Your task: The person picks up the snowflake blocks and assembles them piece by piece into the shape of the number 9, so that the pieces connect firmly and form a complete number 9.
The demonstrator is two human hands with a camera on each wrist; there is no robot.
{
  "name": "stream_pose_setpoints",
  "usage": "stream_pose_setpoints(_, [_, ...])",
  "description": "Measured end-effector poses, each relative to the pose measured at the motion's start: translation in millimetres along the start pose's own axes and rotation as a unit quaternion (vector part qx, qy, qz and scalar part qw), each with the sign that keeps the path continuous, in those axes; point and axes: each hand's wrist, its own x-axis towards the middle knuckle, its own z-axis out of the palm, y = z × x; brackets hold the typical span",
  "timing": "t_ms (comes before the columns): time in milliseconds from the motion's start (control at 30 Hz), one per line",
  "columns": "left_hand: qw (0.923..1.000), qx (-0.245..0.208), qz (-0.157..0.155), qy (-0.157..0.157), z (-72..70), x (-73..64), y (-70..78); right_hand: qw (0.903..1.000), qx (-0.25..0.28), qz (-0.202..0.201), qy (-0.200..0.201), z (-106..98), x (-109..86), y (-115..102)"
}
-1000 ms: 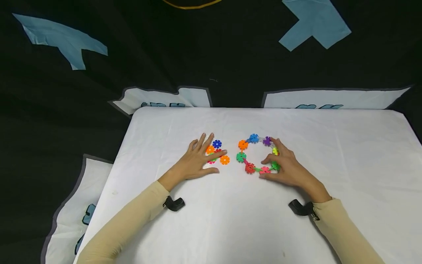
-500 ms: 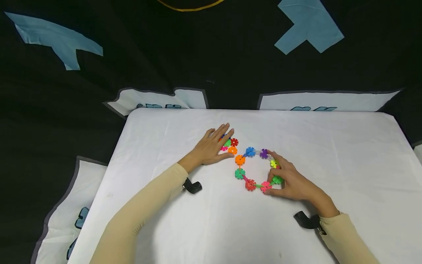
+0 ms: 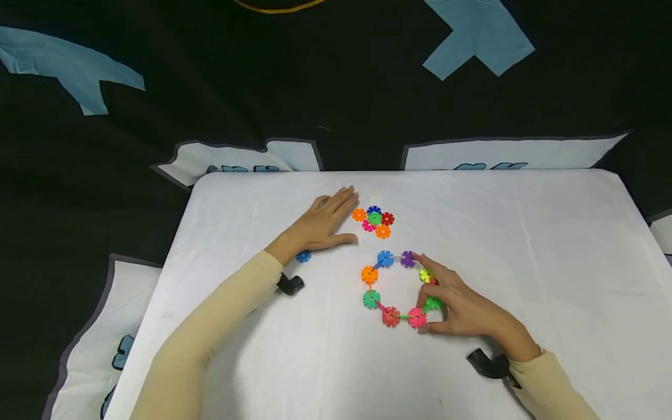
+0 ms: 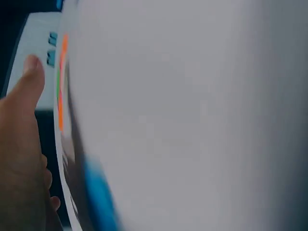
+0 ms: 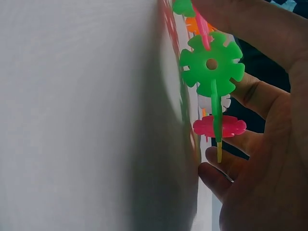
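A ring of linked plastic snowflake discs (image 3: 391, 317) in many colours lies on the white table in the head view. My right hand (image 3: 467, 303) grips its right side, thumb by the pink disc (image 3: 417, 318) and forefinger by the purple one. The right wrist view shows a green disc (image 5: 211, 64) inside the curve of those fingers. My left hand (image 3: 325, 220) is flat with straight fingers, just left of a small cluster of loose discs (image 3: 383, 231). One blue disc (image 3: 303, 256) shows beside the left wrist; it appears blurred in the left wrist view.
The white table (image 3: 525, 245) reaches a black cloth backdrop (image 3: 236, 87) with blue and white patches. Black camera mounts (image 3: 290, 284) stick out at both wrists.
The ring has come nearer to the body with my right hand on it. The loose cluster has shifted right and away; my left hand, over it before, is now left of it, uncovering discs.
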Motion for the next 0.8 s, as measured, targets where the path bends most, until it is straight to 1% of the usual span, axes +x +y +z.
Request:
stream_pose_setpoints(100, [0.9996, 0.022, -0.013, -0.013, 0.1, -35.9, -20.0, 0.9999, -0.005, 0.003, -0.012, -1.8, 1.1, -0.4])
stream_pose_setpoints(167, [0.999, 0.034, -0.019, -0.024, 1.3, -56.1, -29.1, 0.9998, -0.004, 0.006, -0.021, -2.8, 1.4, -0.8])
stream_pose_setpoints(233, [0.9983, 0.047, -0.019, -0.03, 4.1, -67.6, -34.5, 0.9996, -0.002, 0.011, -0.026, -3.2, 0.5, -1.1])
stream_pose_setpoints(300, [0.9976, 0.062, -0.013, -0.029, 7.4, -68.8, -36.4, 0.9994, 0.001, 0.019, -0.03, -2.9, -1.2, -1.4])
stream_pose_setpoints(367, [0.997, 0.072, -0.004, -0.026, 7.7, -61.1, -34.2, 0.9991, 0.001, 0.025, -0.033, -3.7, -1.3, -3.2])
stream_pose_setpoints(467, [0.9959, 0.086, 0.019, -0.022, 7.6, -36.9, -25.7, 0.9988, 0.0, 0.03, -0.038, -3.0, -1.2, -5.9])
stream_pose_setpoints(633, [0.9938, 0.1, 0.043, -0.024, 7.8, 6.6, -5.0, 0.9988, 0.002, 0.023, -0.044, 0.7, 2.4, -11.7])
stream_pose_setpoints(800, [0.9899, 0.124, 0.052, -0.045, 6.0, 38.0, 20.2, 0.9985, 0.006, 0.002, -0.055, 5.3, 11.0, -20.2])
